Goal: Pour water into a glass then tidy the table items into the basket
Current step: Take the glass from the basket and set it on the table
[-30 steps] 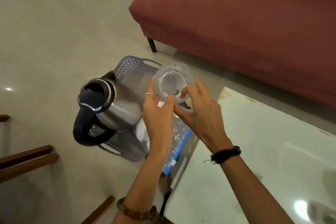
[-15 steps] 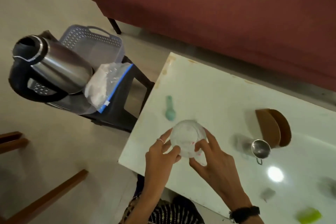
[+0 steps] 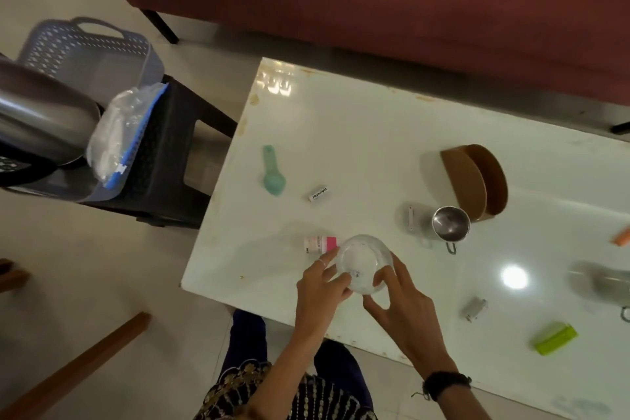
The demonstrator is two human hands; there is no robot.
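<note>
Both hands gripped the glass (image 3: 364, 263) from opposite sides: the left hand (image 3: 322, 290) curled its fingers on the left wall, and the right hand (image 3: 402, 309) curled its fingers on the right and near wall. The glass stood mouth up at the near edge of the counter (image 3: 358, 133); whether its base touched the surface could not be told. A small pink-capped bottle (image 3: 321, 244) lay on its side just beside the glass, to its left.

The governing relation for the pour: the kettle (image 3: 41, 119) sat in the basket (image 3: 92, 54) on the black stool (image 3: 170, 160), well apart from the glass and off to the left (the left hand was therefore the nearer one). The kettle's long axis was tilted, leaning out of the basket against a plastic bag (image 3: 116, 133).

Compared with one second earlier, the glass had travelled from above the basket to the counter edge, with both hands holding it throughout. Half a second earlier it was already over the counter.
</note>
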